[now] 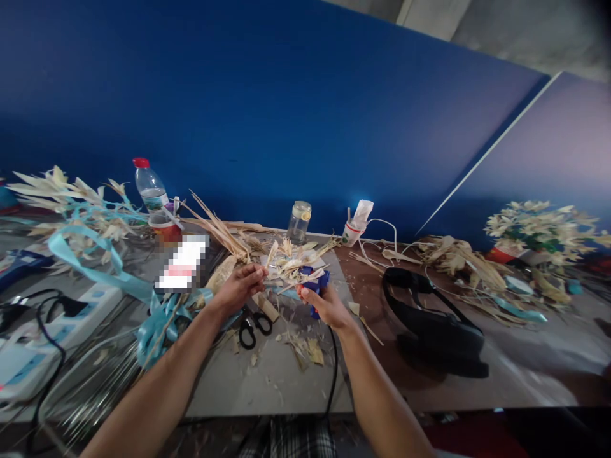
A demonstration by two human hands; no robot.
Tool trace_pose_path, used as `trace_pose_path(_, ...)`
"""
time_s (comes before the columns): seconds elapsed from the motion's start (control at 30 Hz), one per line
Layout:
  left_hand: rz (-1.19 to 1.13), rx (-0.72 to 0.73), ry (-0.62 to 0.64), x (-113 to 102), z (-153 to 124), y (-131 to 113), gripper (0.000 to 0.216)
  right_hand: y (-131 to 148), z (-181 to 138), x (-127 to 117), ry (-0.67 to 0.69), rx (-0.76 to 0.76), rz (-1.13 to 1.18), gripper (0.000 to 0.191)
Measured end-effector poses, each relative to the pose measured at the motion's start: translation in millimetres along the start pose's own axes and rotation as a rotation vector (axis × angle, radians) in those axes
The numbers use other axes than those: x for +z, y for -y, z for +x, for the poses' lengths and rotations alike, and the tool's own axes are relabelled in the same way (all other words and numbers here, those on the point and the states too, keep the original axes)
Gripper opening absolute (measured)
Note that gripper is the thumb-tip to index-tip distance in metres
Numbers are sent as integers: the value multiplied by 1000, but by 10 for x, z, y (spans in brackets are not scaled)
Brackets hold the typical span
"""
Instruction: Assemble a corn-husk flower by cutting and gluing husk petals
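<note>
My left hand (240, 285) is closed in a pinch on a pale strip of dried husk (273, 253) held above the table. My right hand (324, 304) grips a blue glue gun (315, 286), whose black cord (333, 369) runs down toward me. The gun's tip points at a small cluster of dried husk pieces (296, 261) between both hands. Black-handled scissors (254, 326) lie on the grey mat just below my left hand. Husk scraps (305, 348) litter the mat in front of my hands.
A light-blue ribbon (102, 270) and power strips (57, 324) lie at the left. A water bottle (149, 184), a glass jar (299, 222) and a paper cup (353, 230) stand along the blue wall. A black headset (432, 318) and husk flowers (537, 224) sit at the right.
</note>
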State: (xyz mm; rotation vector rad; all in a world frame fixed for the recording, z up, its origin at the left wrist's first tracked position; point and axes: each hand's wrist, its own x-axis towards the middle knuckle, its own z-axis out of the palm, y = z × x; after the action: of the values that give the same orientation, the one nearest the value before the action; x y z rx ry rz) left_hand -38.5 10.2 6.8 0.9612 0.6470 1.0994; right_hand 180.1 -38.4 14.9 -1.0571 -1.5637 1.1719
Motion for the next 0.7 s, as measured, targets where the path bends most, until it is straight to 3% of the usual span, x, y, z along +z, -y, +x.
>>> trace_pose_path(0.53, 1, -30, -5, -9, 7, 11, 24, 44, -6, 56, -15, 12, -73, 36)
trace_pose_path(0.7, 15, -27, -18, -28, 6, 9, 24, -27, -1, 21, -45, 7, 51, 37)
